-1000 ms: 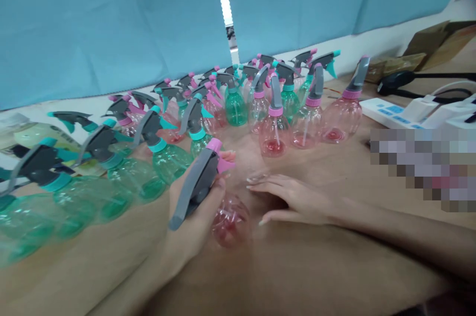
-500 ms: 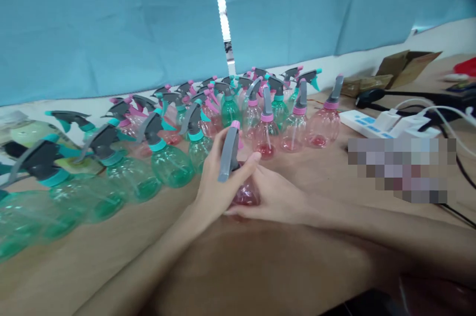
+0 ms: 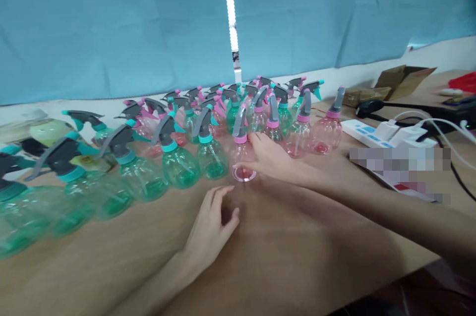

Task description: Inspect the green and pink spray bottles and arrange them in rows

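Observation:
A clear pink spray bottle (image 3: 241, 152) with a grey trigger head and pink collar stands upright at the front of the rows. My right hand (image 3: 269, 156) is closed around its right side, thumb low on the front and fingers behind, partly hidden. Just nearer to me, my left hand (image 3: 215, 221) hovers over the wooden table (image 3: 282, 256), fingers curved and apart, with nothing in it. Left of the held bottle stands a green spray bottle (image 3: 211, 156); to its right are more pink ones, among them a pink spray bottle (image 3: 297, 136).
Several green bottles (image 3: 145, 177) line the left side, with more rows behind. On the right lie a white power strip (image 3: 366, 132) with plugs and cables, a blurred-out flat object (image 3: 401, 172) and an open cardboard box (image 3: 403, 80). A blue cloth (image 3: 148, 23) hangs behind.
The pink spray bottle has gone from between both hands to the front of the rows, standing upright. My left hand has let go of it and drawn back toward me.

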The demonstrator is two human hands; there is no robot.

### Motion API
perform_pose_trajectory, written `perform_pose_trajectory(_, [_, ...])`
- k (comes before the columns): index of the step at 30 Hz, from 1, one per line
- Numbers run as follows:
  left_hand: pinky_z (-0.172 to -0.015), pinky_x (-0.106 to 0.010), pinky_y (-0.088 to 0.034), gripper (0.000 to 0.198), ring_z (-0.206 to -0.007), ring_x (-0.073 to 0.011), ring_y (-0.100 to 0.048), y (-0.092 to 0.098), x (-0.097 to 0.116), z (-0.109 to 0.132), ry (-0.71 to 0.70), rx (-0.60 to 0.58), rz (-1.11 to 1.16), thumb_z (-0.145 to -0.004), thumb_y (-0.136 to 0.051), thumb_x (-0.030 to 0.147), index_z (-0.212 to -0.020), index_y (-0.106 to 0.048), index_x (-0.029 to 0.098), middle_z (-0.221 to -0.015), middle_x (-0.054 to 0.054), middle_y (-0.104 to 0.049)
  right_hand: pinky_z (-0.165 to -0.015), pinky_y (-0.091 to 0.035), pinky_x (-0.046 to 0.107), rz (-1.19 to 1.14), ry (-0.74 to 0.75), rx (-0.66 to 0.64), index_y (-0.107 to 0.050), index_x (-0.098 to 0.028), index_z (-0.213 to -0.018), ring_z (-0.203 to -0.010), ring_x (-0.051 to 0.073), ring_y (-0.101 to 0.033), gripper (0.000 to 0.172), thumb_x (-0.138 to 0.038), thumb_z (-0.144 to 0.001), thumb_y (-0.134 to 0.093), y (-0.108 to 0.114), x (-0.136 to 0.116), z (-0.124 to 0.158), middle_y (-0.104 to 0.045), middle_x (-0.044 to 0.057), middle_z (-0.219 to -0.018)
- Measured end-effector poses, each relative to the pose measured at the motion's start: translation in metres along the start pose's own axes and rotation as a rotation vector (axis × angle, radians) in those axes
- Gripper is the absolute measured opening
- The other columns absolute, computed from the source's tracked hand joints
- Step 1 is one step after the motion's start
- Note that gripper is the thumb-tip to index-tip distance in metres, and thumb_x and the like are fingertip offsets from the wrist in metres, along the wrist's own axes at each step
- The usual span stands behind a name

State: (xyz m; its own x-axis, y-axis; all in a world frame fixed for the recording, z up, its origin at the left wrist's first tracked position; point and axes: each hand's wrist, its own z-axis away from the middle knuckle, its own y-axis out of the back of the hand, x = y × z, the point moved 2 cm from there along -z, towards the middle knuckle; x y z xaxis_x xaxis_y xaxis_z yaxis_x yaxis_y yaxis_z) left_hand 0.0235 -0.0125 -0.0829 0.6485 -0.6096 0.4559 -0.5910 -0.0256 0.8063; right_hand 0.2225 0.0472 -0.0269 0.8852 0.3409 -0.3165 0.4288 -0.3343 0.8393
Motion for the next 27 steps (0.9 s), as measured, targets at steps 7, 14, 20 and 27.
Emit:
perform_pose_trajectory(7, [-0.099,-0.051,-0.046,0.031,-0.119,-0.0294,-0.054,-0.006,0.005,-0.001,-0.092,-0.105,-0.115,-0.088,-0.052,0.019,-0.119,-0.052,0.019,-0.126,-0.013,-0.058,-0.080,-0.051,0.048,0.071,-0.053,-0.016,-0.053,-0.016,-0.104,-0.105,0.036,-0.060,0.043,-0.045,-0.078,-0.072,-0.005,0.005,-0.018,-0.063,0.018,-0.107])
perform_pose_trajectory(14, [-0.098,-0.051,-0.048,0.032,-0.118,-0.0297,-0.056,-0.006,0.005,0.001,-0.094,-0.144,-0.180,-0.090,-0.050,0.021,-0.123,-0.053,0.018,-0.127,-0.014,-0.059,-0.084,-0.051,0.050,0.040,-0.050,0.025,-0.046,-0.013,-0.125,-0.113,0.037,-0.058,0.057,-0.041,-0.081,-0.069,-0.008,0.005,-0.017,-0.062,0.021,-0.118])
perform_pose_trajectory(20, [-0.100,-0.052,-0.047,0.033,-0.120,-0.0306,-0.055,-0.007,0.005,0.001,-0.092,-0.165,-0.205,-0.092,-0.049,0.022,-0.124,-0.054,0.014,-0.128,-0.016,-0.058,-0.086,-0.050,0.047,-0.042,-0.026,0.126,-0.049,-0.017,-0.126,-0.110,0.033,-0.061,0.053,-0.043,-0.083,-0.065,0.010,0.019,0.014,-0.062,0.016,-0.124])
perform_pose_trajectory(27, [-0.099,-0.052,-0.047,0.031,-0.120,-0.0297,-0.055,-0.007,0.002,0.000,-0.097,-0.156,-0.208,-0.092,-0.048,0.024,-0.123,-0.053,0.017,-0.129,-0.014,-0.058,-0.072,-0.052,0.042,-0.003,-0.207,0.204,-0.062,-0.019,-0.100,-0.079,0.028,-0.070,0.026,-0.041,-0.087,-0.061,0.046,0.059,0.040,-0.073,0.009,-0.091])
